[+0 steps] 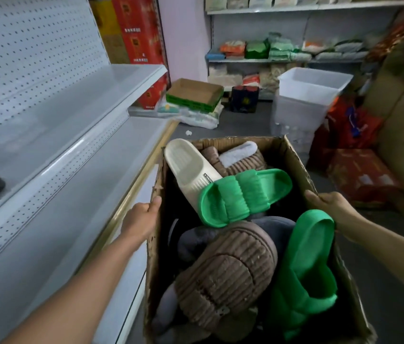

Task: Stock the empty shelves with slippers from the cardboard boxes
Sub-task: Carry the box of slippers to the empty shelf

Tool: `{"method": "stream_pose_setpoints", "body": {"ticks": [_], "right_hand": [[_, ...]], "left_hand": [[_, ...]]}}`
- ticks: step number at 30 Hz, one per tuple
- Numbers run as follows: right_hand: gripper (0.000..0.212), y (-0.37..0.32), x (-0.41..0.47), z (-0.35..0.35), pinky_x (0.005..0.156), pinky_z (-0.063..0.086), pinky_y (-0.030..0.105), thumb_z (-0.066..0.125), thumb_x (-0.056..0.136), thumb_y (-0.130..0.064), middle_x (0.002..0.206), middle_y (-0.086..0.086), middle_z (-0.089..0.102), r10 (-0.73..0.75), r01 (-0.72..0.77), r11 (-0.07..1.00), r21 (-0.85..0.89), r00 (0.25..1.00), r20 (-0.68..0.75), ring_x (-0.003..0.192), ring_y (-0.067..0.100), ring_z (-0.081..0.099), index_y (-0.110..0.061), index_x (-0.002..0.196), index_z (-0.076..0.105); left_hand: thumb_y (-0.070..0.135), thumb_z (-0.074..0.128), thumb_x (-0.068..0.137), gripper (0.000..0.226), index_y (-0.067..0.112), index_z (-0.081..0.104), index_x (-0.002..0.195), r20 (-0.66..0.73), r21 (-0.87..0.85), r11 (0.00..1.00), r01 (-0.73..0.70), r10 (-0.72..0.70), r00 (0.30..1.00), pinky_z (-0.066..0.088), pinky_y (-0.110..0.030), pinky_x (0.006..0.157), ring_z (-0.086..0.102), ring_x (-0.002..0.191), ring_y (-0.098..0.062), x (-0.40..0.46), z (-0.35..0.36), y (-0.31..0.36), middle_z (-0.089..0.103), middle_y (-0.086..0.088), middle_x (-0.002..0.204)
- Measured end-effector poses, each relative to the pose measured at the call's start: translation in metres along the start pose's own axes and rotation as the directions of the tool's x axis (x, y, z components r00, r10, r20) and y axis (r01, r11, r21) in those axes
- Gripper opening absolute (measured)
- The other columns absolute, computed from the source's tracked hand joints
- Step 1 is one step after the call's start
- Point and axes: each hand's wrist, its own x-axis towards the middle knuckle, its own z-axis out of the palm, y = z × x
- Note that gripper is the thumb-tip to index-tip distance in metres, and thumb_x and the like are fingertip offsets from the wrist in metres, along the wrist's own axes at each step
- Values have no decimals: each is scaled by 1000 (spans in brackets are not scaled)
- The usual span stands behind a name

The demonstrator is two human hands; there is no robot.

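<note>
While both hands grip its side walls, left hand (144,217) and right hand (330,204) steady the cardboard box (292,155) beside the shelves (72,100), likely for unloading.

Two green slippers (244,196), a cream slipper (191,170), a ribbed brown slipper (228,271), brown cardboard box (295,155), white perforated shelves (54,115).

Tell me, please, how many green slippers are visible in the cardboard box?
2. One green slipper lies across the middle on a cream slipper; the other leans against the right wall. More may be hidden beneath.
</note>
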Motion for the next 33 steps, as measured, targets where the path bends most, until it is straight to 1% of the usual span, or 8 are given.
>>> {"method": "stream_pose_setpoints", "body": {"ticks": [4,7,14,18,20,24,30,33], "right_hand": [[50,6,86,-20,55,35,30,54,96,-38,51,6,50,34,-35,999,-13,999,-35,53,19,47,-5,59,56],[50,12,157,-35,56,35,29,55,95,-39,46,1,51,57,-57,998,-2,998,-40,52,18,47,-6,57,57],[54,29,324,-61,57,38,30,54,95,-39,53,6,56,114,-114,993,13,993,4,53,18,50,7,68,63],[49,28,417,-61,53,37,28,54,96,-35,48,2,55,133,-133,991,-14,991,20,50,17,50,-1,63,62],[47,27,459,-53,51,37,28,54,96,-34,48,1,56,130,-129,991,-31,991,29,49,17,50,-1,63,63],[44,33,532,-19,54,40,29,56,96,-33,59,9,61,159,-155,987,-51,984,86,55,19,54,1,71,67],[41,51,627,65,53,44,28,56,96,-32,64,14,64,224,-221,975,-38,968,116,55,21,57,1,75,68],[43,71,671,113,58,44,31,58,94,-32,66,18,64,258,-259,966,-10,960,105,59,23,57,5,76,68]], "left_hand": [[64,30,97,63,14,32,59,40,7,1000,-23,23,999,32,-31,54,47,51,-26,85,43,51,38,-1,51],[61,31,98,61,15,29,59,58,6,999,-32,31,998,28,-31,53,40,50,-24,147,83,86,35,0,52],[55,33,100,61,13,33,55,83,40,999,3,-7,997,30,-33,56,45,57,-27,267,186,157,41,-3,54],[51,33,101,61,15,35,53,101,69,997,29,-36,994,31,-32,58,45,58,-27,331,236,183,42,-3,54],[50,32,102,61,15,35,52,115,77,996,42,-50,992,29,-32,58,45,58,-26,360,256,188,41,-2,53],[51,32,102,60,15,38,54,124,92,992,82,-93,988,28,-31,55,45,56,-22,424,293,180,43,-2,55],[51,33,101,60,14,44,57,170,132,984,120,-142,975,33,-32,60,52,64,-28,540,343,134,48,-3,59],[54,33,100,59,15,45,57,199,146,979,141,-169,965,35,-32,60,54,67,-29,599,372,109,50,-4,60]]}}
